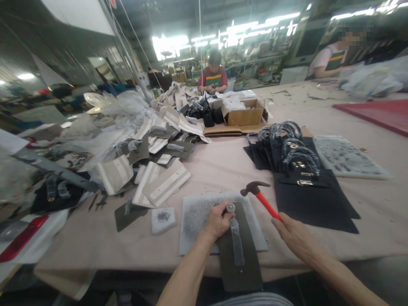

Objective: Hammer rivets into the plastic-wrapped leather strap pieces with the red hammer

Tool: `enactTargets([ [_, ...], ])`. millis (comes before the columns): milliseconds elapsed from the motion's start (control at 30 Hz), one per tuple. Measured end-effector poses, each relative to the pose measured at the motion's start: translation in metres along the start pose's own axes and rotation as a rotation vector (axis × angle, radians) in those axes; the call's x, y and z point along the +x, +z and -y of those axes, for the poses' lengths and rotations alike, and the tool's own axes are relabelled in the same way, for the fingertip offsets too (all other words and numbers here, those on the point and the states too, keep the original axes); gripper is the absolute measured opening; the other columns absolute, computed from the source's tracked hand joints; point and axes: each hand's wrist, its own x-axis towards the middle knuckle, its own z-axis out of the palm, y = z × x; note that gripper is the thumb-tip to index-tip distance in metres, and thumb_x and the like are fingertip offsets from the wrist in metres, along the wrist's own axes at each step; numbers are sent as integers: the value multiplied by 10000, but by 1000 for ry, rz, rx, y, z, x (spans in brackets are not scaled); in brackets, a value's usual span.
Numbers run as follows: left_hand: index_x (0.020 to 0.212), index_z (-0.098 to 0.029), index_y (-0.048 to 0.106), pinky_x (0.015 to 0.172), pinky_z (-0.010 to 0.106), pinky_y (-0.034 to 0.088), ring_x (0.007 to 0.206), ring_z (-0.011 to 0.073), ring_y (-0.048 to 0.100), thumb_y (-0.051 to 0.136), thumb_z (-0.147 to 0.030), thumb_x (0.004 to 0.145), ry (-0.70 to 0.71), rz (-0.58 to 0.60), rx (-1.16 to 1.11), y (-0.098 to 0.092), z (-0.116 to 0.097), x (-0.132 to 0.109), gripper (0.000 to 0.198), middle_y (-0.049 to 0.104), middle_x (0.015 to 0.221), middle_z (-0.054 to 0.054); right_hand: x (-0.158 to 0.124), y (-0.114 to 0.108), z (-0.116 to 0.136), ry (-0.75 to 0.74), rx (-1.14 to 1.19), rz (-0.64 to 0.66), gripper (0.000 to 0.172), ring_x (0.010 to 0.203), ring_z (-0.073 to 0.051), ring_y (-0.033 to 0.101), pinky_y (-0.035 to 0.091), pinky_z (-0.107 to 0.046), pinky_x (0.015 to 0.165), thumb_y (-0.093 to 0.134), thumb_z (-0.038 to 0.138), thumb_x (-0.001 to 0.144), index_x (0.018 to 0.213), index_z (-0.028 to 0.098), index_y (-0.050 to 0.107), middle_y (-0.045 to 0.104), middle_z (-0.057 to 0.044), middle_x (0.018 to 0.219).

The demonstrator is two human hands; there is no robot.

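Note:
My left hand point(217, 221) is closed, pinching a small round metal punch point(230, 208) upright on a dark olive leather piece point(239, 259). That piece carries a plastic-wrapped strap point(237, 241) and lies over a grey-white cutting pad point(196, 219). My right hand point(295, 238) is closed round the red handle of a hammer point(260, 196). The hammer's dark head hangs a little above and to the right of the punch.
A stack of black bag panels with wrapped handles point(299, 170) lies to the right. Cream and olive pieces point(159, 170) pile up on the left, with a small white block point(163, 219) near the pad. A cardboard box point(244, 112) and two seated workers are farther back.

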Motion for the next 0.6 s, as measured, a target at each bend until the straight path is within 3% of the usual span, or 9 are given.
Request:
enactTargets([
  [67,839,-185,664,724,275,433,746,171,557,603,-192,816,-13,-4,-1,0,1,0,65,623,775,0,13,4,1,42,-96,32,279,742,-241,640,407,-317,681,336,277,1023,940,170,580,666,-117,837],
  [167,838,-180,666,721,270,418,742,161,542,618,-198,804,-16,-15,-18,0,3,-1,62,615,773,-7,14,19,18,-21,-246,-187,353,997,-344,618,458,-403,787,402,325,1002,1189,78,570,607,-238,1188],
  [233,832,-174,666,714,264,408,731,151,527,644,-208,789,-22,-27,-31,1,5,-1,59,603,761,-15,1,33,41,-154,-175,-301,483,1132,-363,575,479,-442,885,445,394,999,1357,70,474,552,-242,1306],
  [267,829,-171,667,703,260,407,720,146,521,668,-219,775,-39,-36,-46,2,6,0,73,597,749,-19,-7,41,54,-225,-101,-286,518,1162,-347,573,486,-435,919,456,411,1001,1403,86,435,556,-227,1319],
  [333,826,-163,667,676,251,416,698,143,525,721,-248,730,-111,-78,-124,5,7,4,139,600,729,-20,-22,57,81,-292,31,-119,519,1150,-311,614,507,-403,915,443,378,1012,1450,106,386,582,-202,1314],
  [433,837,-152,654,683,253,459,718,159,582,761,-316,691,-262,-267,-325,5,6,12,245,648,761,2,-33,75,110,-225,42,87,453,1054,-322,679,520,-404,846,345,223,1015,1437,65,398,635,-207,1246],
  [500,865,-152,637,721,262,487,765,174,622,762,-374,709,-301,-398,-413,-2,3,14,298,679,810,24,-34,79,115,-169,48,112,470,1035,-333,689,512,-405,840,326,184,1006,1453,48,380,668,-207,1184],
  [600,985,-159,629,781,270,508,830,183,656,740,-405,774,-239,-427,-367,-22,0,3,342,704,887,42,-29,73,105,-132,127,88,519,1031,-322,689,500,-394,853,359,188,975,1484,85,362,696,-183,1128],
])
